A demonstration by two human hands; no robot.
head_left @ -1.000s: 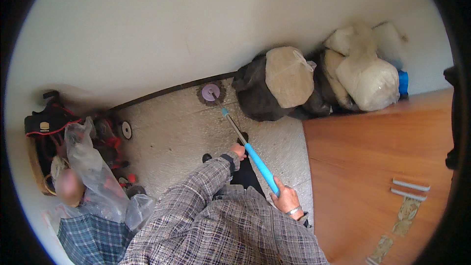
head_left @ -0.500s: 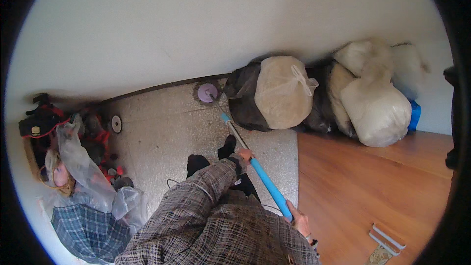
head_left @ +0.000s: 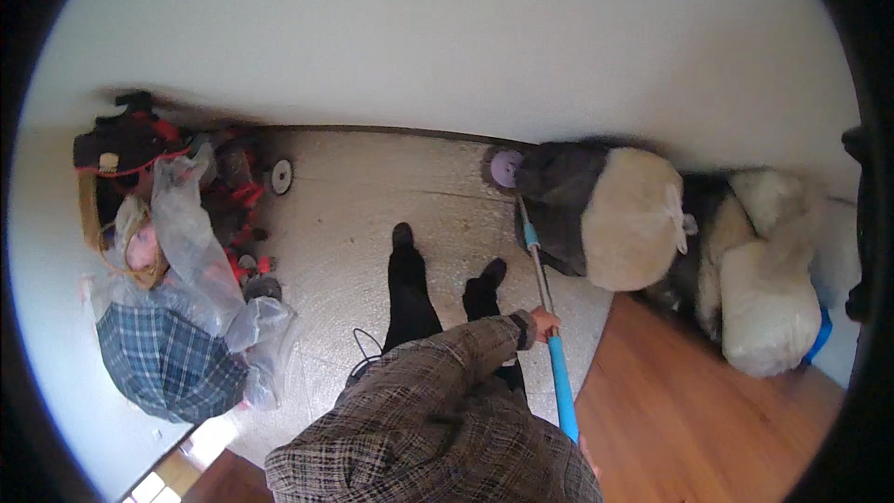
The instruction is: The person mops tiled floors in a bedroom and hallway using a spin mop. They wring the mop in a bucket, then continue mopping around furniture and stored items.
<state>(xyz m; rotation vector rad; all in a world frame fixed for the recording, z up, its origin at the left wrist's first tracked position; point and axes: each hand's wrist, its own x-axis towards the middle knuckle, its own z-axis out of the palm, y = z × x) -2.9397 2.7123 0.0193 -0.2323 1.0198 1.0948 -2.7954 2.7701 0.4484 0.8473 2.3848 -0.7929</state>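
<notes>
The left hand (head_left: pixel 545 323) grips the mop pole (head_left: pixel 549 331); the right hand is hidden. The mop head sits at the rug's (head_left: pixel 372 214) far edge, beside the plush panda (head_left: pixel 615 214). Most rug looks unswept.

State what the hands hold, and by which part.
The left hand grips the blue-and-metal mop pole at mid-shaft, where metal meets blue grip. The right hand is hidden.

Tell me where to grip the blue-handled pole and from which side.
Grip the blue-handled pole on its blue sleeve, just below where the left hand already wraps it. The bare metal part above is thinner and runs under the panda plush. Probably come from the wood-floor side, which is open.
</notes>
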